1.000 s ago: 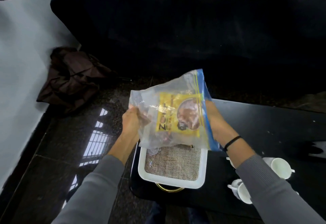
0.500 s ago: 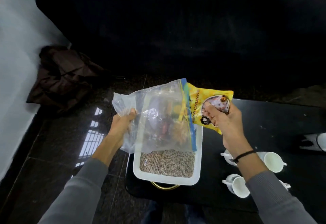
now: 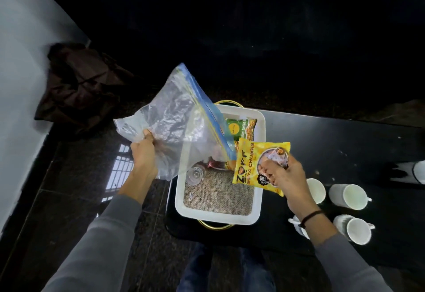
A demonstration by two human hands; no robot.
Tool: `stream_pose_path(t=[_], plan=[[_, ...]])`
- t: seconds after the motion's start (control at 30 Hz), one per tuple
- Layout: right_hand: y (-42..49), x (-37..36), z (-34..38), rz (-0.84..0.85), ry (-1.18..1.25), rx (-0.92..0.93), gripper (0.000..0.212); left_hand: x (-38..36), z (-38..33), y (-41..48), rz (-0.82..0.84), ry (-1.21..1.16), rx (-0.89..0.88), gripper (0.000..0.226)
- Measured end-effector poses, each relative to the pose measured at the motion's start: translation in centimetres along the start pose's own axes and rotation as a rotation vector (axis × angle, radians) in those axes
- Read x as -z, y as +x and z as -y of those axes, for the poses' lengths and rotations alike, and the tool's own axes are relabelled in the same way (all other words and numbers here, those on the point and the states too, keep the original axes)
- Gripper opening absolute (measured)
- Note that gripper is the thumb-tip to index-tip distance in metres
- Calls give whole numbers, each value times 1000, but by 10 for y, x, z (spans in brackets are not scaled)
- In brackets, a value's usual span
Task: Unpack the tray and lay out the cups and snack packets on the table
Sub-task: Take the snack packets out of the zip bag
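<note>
**Readable print on the snack packets**

The yellow packet (image 3: 255,165) carries the brand "ZOFF" in big dark letters, and under it the words "SOYA CHUNKS". Near its lower edge a small dark round badge shows the number "10"; the sign before the number is too small to read surely. The right hand (image 3: 284,174) covers part of the round picture on this packet.

The green packet (image 3: 239,128) in the tray (image 3: 218,219) has a yellow circle with small text that is not legible. Beside it, only the fragment "…ian Tadka" is readable.
</note>
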State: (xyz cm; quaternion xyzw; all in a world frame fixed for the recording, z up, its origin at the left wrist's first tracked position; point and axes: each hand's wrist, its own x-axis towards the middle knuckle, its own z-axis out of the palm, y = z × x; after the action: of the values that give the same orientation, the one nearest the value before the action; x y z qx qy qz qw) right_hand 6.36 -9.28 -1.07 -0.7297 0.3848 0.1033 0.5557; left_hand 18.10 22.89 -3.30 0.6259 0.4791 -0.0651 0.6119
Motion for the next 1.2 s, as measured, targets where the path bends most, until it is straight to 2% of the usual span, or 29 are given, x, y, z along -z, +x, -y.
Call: stream_pose_path(t=[0.13, 0.23, 0.33, 0.57, 0.63, 0.73, 0.93, 1.07, 1.2], plan=[[-11, -17, -16, 201, -97, -33, 11, -2, 1, 0, 1, -2, -9, 45], [-17, -34, -27, 375, -141, -112, 17, -2, 3, -1, 15, 27, -1, 40], [-21, -46, -35, 458, -141, -184, 20, -3, 6, -4, 21, 53, -10, 38], [-16, -40, -36, 252, -359, -173, 22, -6, 11, -12, 73, 97, -47, 26], [-16, -32, -28, 243, -422, -139, 29, -8, 11, -17, 78, 96, -51, 19], [-19, -23, -12, 196, -481, -31, 25, -10, 10, -27, 80, 104, -54, 20], [-46, -11, 40, 153, -60, 104, 39, -12, -5, -59, 128, 99, -85, 18], [-70, -6, 76, 185, 36, 233, 41, -12, -18, -84, 177, 84, -99, 29], [-87, 1, 101, 262, 62, 248, 36, -11, -35, -112, 219, 68, -135, 34]])
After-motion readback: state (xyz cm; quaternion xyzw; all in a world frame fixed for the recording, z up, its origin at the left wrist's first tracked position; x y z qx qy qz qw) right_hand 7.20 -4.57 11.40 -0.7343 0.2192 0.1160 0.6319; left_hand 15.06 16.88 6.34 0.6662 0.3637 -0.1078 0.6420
